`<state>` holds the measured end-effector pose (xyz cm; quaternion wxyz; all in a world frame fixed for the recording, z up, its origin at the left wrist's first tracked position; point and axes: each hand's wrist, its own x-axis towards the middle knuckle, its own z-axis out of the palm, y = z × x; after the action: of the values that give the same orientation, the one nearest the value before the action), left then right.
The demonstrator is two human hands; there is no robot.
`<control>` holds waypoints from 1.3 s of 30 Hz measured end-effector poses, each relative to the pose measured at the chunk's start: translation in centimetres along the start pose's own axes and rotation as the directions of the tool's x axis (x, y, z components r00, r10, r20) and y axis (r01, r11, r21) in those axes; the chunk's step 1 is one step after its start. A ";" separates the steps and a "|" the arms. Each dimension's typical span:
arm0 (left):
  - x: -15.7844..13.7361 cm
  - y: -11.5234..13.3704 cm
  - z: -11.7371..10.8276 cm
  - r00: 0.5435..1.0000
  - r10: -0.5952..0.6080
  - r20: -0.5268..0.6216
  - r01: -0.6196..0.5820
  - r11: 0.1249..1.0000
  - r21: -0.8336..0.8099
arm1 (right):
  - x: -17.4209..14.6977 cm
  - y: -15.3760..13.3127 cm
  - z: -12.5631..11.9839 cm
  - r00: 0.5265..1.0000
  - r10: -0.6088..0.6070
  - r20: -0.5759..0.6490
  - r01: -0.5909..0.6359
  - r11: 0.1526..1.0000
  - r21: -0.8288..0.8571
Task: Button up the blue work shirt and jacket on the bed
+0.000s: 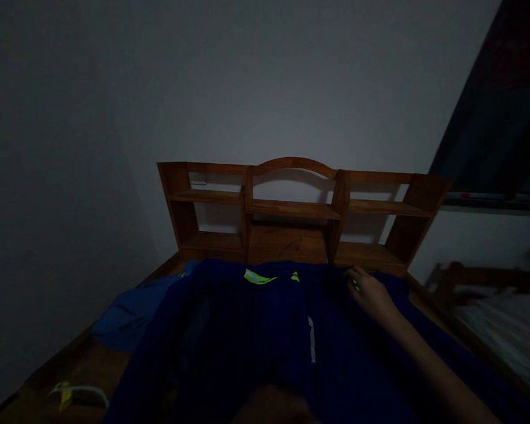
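Observation:
A dark blue jacket (265, 330) with lime-green trim and a pale strip down its front lies spread out before me. My right hand (371, 294) is at its upper right part, near the shoulder. The fingers are bent in on the cloth, with a bit of lime-green trim showing beside them. At the bottom edge, low over the jacket, my left hand (271, 406) appears as a dark blur. Its fingers cannot be made out.
Behind the jacket stands a wooden shelf unit (291, 209) against a pale wall. A lighter blue cloth (130, 312) lies to the left. A white hanger-like piece with yellow (65, 394) is at lower left. Wooden furniture with pale bedding (503, 324) stands at right. The room is dim.

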<state>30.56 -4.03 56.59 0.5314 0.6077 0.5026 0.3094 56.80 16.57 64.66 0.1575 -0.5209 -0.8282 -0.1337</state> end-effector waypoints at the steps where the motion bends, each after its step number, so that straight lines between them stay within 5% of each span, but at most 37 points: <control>1: 2.1 0.8 -1.4 0.999 0.029 -0.017 -0.028 0.999 0.039 | 0.1 -2.1 0.8 0.998 -0.037 0.059 0.035 0.998 0.044; 3: 6.8 2.2 -3.9 0.993 0.110 -0.044 -0.103 0.986 0.130 | 0.3 -5.1 2.8 0.982 -0.008 0.191 -0.006 0.997 0.073; 5: 11.7 2.6 -5.4 0.948 0.305 -0.088 -0.229 0.851 0.473 | 0.5 -6.4 4.9 0.964 0.070 0.256 -0.087 0.995 0.054; 7: 15.7 1.8 -5.9 0.917 0.381 -0.121 -0.208 0.714 0.669 | 0.8 -6.5 6.8 0.957 0.126 0.262 -0.139 0.990 0.031; 10: 19.3 -1.1 -5.5 0.858 0.465 -0.221 -0.139 0.623 0.770 | 1.2 -5.8 8.6 0.956 0.165 0.241 -0.174 0.985 0.017; 14: 20.2 -3.6 -5.0 0.803 0.523 -0.286 -0.100 0.591 0.800 | 1.7 -5.0 9.9 0.956 0.216 0.197 -0.224 0.974 0.020; 17: 19.3 -2.6 -5.3 0.786 0.544 -0.294 -0.108 0.589 0.801 | 1.8 -4.3 10.5 0.952 0.258 0.162 -0.279 0.952 0.126; 22: 18.6 0.2 -6.0 0.592 0.653 -0.473 -0.002 0.588 0.809 | 1.7 -3.6 10.6 0.961 0.255 0.109 -0.278 0.881 0.384; 23: 18.7 0.1 -6.0 0.603 0.657 -0.452 -0.008 0.572 0.820 | 1.7 -3.6 10.6 0.972 0.231 0.052 -0.231 0.886 0.402; 25: 19.3 -0.6 -6.0 0.693 0.634 -0.343 -0.072 0.534 0.842 | 1.8 -3.8 10.6 0.984 0.178 -0.024 -0.155 0.908 0.390; 28: 20.0 -2.0 -5.9 0.805 0.547 -0.231 -0.119 0.530 0.839 | 2.0 -4.2 10.8 0.989 0.145 0.019 -0.142 0.918 0.370; 39: 23.2 -0.5 -5.6 0.823 0.306 -0.478 0.204 0.627 0.752 | 2.1 -3.9 11.2 0.987 0.105 0.119 -0.151 0.859 0.489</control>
<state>32.35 19.63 53.86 0.0328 0.6703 0.7005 0.2427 51.08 20.96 55.00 0.2576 -0.5222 -0.8044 0.1174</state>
